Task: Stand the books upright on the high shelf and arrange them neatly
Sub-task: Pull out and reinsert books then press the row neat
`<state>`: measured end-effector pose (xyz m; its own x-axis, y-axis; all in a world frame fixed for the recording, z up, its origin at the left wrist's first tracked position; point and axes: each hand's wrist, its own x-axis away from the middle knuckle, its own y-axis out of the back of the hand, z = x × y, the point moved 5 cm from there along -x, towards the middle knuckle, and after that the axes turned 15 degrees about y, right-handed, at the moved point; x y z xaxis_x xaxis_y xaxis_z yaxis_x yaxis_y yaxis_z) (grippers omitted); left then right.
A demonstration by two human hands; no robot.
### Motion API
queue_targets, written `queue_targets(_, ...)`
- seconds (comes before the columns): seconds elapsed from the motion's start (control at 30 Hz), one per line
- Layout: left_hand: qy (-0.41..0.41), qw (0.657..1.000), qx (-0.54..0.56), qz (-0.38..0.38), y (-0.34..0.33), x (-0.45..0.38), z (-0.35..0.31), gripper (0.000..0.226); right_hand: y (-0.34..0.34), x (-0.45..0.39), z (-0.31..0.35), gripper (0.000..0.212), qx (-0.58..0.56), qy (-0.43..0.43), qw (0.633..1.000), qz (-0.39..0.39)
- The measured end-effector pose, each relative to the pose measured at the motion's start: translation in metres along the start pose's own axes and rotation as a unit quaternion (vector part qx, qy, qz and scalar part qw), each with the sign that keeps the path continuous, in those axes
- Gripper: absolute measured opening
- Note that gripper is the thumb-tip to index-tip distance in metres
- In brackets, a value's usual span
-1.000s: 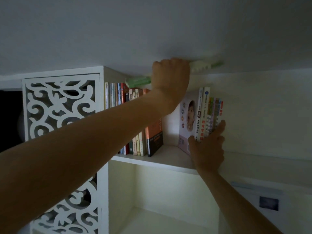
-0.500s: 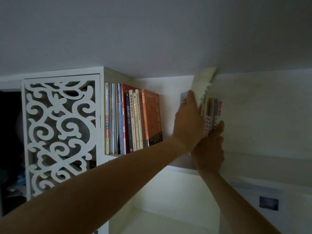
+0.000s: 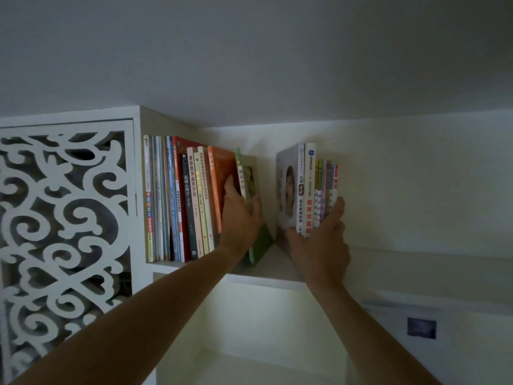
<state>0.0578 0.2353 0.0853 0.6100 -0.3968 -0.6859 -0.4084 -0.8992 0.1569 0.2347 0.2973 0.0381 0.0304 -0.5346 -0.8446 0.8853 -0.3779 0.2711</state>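
Head view, dim light, looking up at the high shelf [image 3: 266,269] under the ceiling.

Left hand [image 3: 242,215]: grip holding the green book [image 3: 251,187]. Fingers lie on the orange book's side, thumb on the far side, spine pinched between. The green book stands near upright, top tilted slightly toward 11 o'clock, leaning on the orange book [image 3: 222,173]. Its bottom corner rests on the shelf board at about 6 o'clock of the hand.

Left row of books [image 3: 177,201]: upright, packed from the cabinet's side wall out to the orange book. Green book is the last one at its 3 o'clock end.

Right hand [image 3: 319,243]: grip holding the right stack of books [image 3: 311,190]. Thumb sits on the left cover with the child photo, fingers run up the right side to the thin red-spined one. Stack upright, spines facing out, clamped low, near the shelf board.

Clear gap between green book and right stack; not touching.

At 9 o'clock: white fretwork panel [image 3: 66,218], scroll cut-outs. Below the shelf: open lower compartment [image 3: 249,343]. At 4 o'clock: small dark rectangle [image 3: 421,328] on the wall; can't tell what it is.
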Motion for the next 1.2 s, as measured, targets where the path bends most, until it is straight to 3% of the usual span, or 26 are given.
queue_targets(0.07,-0.098,0.992,-0.078,-0.019,-0.002,0.004,0.001,0.062,-0.001,-0.001,0.000,0.115,0.006,0.003,1.000,-0.001)
queue_targets(0.17,-0.243,0.924,-0.263,-0.133,0.004,0.010,0.007,0.059,-0.003,-0.003,0.001,0.116,0.011,0.023,1.000,0.002)
queue_targets(0.27,-0.296,0.891,-0.285,-0.195,0.017,0.008,0.020,0.063,-0.008,-0.004,0.005,0.120,0.001,0.048,0.999,0.007)
queue_targets(0.53,-0.208,0.956,-0.126,-0.161,0.028,-0.003,0.035,0.069,-0.036,-0.008,0.029,0.128,-0.051,0.079,0.995,0.040)
queue_targets(0.67,-0.200,0.964,-0.046,-0.168,0.033,-0.002,0.036,0.055,-0.053,-0.005,0.046,0.126,-0.033,0.095,0.993,0.054)
queue_targets(0.8,-0.098,0.978,0.108,-0.151,0.047,-0.003,0.035,0.030,-0.066,-0.001,0.059,0.124,0.013,0.111,0.990,0.090)
queue_targets(0.97,-0.144,0.970,0.097,-0.171,0.054,0.001,0.029,0.018,-0.071,0.003,0.066,0.121,0.086,0.157,0.973,0.146)
queue_targets(1.07,-0.131,0.973,0.064,-0.178,0.055,-0.003,0.034,0.019,-0.071,0.003,0.065,0.125,0.097,0.163,0.968,0.168)
queue_targets(1.13,-0.101,0.983,0.070,-0.137,0.056,-0.007,0.041,0.033,-0.071,0.004,0.066,0.129,0.096,0.160,0.966,0.181)
queue_targets(1.2,-0.120,0.987,-0.004,-0.108,0.053,-0.005,0.041,0.054,-0.073,0.003,0.065,0.133,0.081,0.151,0.967,0.190)
